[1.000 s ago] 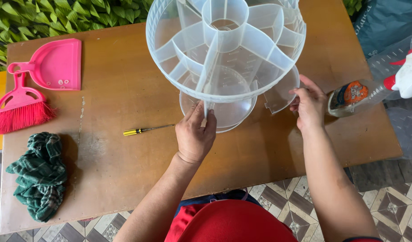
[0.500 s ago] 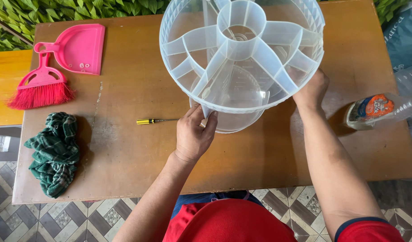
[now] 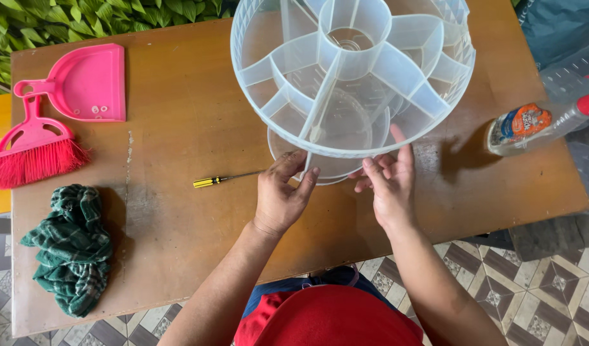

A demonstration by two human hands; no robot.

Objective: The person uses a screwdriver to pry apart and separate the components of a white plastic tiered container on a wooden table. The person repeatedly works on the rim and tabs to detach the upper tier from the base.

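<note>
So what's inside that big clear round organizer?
The clear round organizer shows only empty divided compartments around a central tube. A rounded clear base sits beneath it; the table under that base is covered.

Clear plastic round organizer (image 3: pixel 352 77), divided compartments, upright on wooden table (image 3: pixel 179 147)

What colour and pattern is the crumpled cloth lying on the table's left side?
The cloth is dark green with a pale checked pattern, seen in the head view.
</note>
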